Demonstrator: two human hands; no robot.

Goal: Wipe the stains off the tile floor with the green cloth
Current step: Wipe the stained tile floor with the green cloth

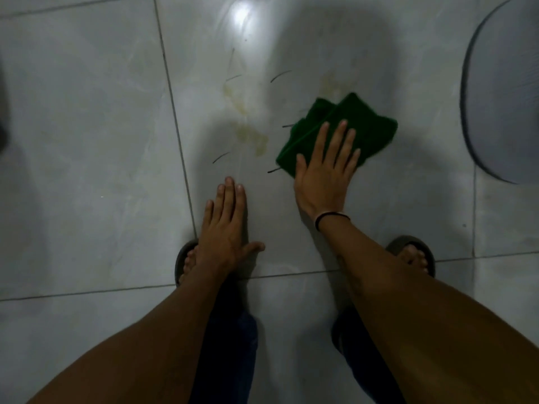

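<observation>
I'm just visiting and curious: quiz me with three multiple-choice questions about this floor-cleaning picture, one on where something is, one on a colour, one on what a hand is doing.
1. Where do the yellowish stains lie, seen from the folded green cloth?
A. to its left
B. to its right
C. under the round grey object

2. What colour is the thin band on the right wrist?
A. white
B. black
C. red

3. What is the left hand doing?
A. gripping the cloth
B. lifted in the air
C. lying flat on the pale grey tile floor

Answers: 1 A, the stains sit left of the cloth. 2 B, the band looks black. 3 C, its palm is down on bare tile while the right hand presses the cloth.
</observation>
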